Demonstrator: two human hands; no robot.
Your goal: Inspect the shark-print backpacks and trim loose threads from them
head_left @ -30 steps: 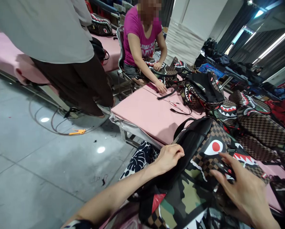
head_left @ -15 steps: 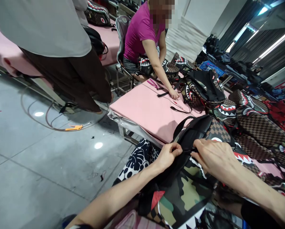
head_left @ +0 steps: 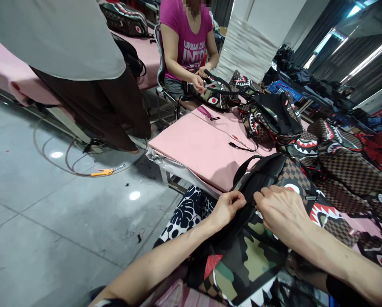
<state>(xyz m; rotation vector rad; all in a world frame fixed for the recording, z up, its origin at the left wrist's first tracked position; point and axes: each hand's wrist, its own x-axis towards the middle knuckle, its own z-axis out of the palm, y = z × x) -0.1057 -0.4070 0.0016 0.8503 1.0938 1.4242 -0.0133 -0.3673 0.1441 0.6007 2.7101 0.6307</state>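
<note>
A backpack [head_left: 258,251] with camouflage, brown checker and shark-mouth print lies on my lap and against the pink table [head_left: 204,153]. My left hand [head_left: 227,207] is closed, pinching the black edge at the top of the backpack. My right hand [head_left: 282,211] is closed too, its fingers pressed on the same black edge right beside the left hand. What the fingertips pinch there is too small to make out.
Several similar shark-print bags [head_left: 334,157] are piled on the table's right. A person in a magenta shirt [head_left: 186,40] sits at the far end handling a bag; pink scissors [head_left: 205,112] lie nearby. Another person [head_left: 91,81] stands left. A cable and orange tool [head_left: 103,172] lie on the floor.
My right hand left the backpack's front and came up beside my left hand at the black top edge. The seated person lifted their hands from the table to a bag.
</note>
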